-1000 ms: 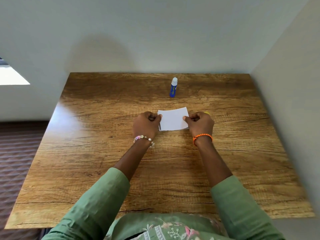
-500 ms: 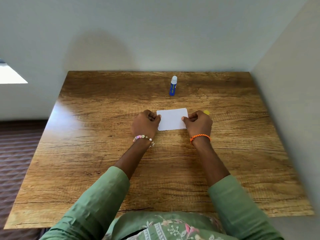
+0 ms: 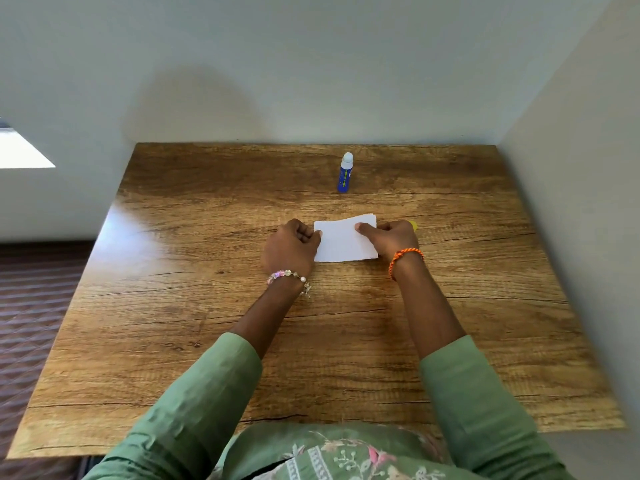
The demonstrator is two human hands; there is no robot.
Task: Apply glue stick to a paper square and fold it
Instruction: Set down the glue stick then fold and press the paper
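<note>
A white paper (image 3: pixel 341 242), folded into a rectangle, lies on the wooden table (image 3: pixel 207 341) in the middle. My left hand (image 3: pixel 291 251) sits at its left edge with fingers curled, the thumb tip on the paper's edge. My right hand (image 3: pixel 389 239) holds the right edge, its thumb lying flat on top of the paper near the upper right corner. The blue glue stick (image 3: pixel 345 173) with a white top stands upright farther back, apart from both hands.
A small yellow object (image 3: pixel 412 224) peeks out behind my right hand. Walls close the table at the back and along the right side. The table's left edge drops to a patterned floor (image 3: pixel 31 306).
My right thumb has slid inward onto the paper's top. The left hand stays at the left edge. The paper's far edge now looks slightly bowed.
</note>
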